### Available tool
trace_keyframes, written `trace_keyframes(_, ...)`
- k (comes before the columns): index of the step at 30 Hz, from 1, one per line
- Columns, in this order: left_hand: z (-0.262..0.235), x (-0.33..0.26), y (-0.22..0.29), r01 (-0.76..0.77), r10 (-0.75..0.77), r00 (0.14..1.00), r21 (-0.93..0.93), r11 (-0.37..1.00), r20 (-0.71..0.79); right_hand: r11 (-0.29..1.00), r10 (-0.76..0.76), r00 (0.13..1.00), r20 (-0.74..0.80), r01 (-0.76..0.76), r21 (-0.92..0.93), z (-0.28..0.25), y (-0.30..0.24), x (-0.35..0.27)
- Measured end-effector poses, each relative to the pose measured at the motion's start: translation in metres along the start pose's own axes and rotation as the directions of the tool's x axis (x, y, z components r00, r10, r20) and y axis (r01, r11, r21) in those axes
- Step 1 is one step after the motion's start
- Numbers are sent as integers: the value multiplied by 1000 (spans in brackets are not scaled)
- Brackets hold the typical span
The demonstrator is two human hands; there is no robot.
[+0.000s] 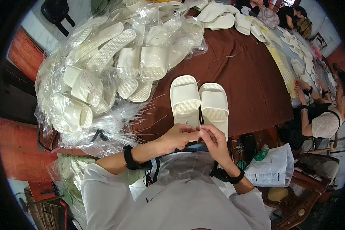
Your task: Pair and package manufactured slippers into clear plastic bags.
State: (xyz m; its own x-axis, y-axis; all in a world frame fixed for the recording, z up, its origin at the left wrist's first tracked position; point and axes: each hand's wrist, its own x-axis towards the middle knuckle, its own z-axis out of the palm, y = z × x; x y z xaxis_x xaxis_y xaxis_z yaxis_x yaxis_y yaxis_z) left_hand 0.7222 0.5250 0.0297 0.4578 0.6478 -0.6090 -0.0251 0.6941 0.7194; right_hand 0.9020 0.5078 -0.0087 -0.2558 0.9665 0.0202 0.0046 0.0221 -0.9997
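Note:
My left hand [180, 136] and my right hand [215, 142] meet at the table's near edge, fingers pinched together. Between their fingertips runs a thin pale strand [201, 119], like a fine plastic tie; part of it hangs below. Just beyond my fingers, a pair of cream slide slippers lies side by side: the left slipper [185, 96] and the right slipper [214, 100], toes pointing away. My hands cover part of the heels. Left of them spreads a bundle of clear thin plastic strands [115, 124], several ends sticking out over the cloth.
Bagged cream slippers [128, 61] are heaped at the left. A brown cloth [249, 84] covers the table. Loose slippers [220, 17] lie at the back. A white bag [272, 166] stands right of me. At the right, a person [326, 122] works at another slipper-covered table.

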Motion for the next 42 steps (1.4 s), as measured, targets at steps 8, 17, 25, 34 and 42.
trace_keyframes(8, -3, 0, 13, -22, 36, 998, 253, 967, -52, 962, 262, 965, 21, -262, 80, -38, -11, 3)
trace_keyframes(17, -25, 56, 63, -341, 601, 799, 812, 475, -16, 903, 423, 906, -2, -421, 86, -43, 0, 26)
trace_keyframes(25, -31, 119, 67, -239, 747, 665, 948, 209, 3, 864, 449, 893, -18, -429, 264, -41, 9, 59)
trace_keyframes(34, -43, 134, 76, -259, 606, 795, 919, 296, 29, 769, 481, 876, -33, -403, 496, -29, 21, 64)
trace_keyframes(42, -40, 138, 93, -275, 529, 843, 924, 266, 98, 741, 483, 863, -149, -312, 595, -23, 32, 73)
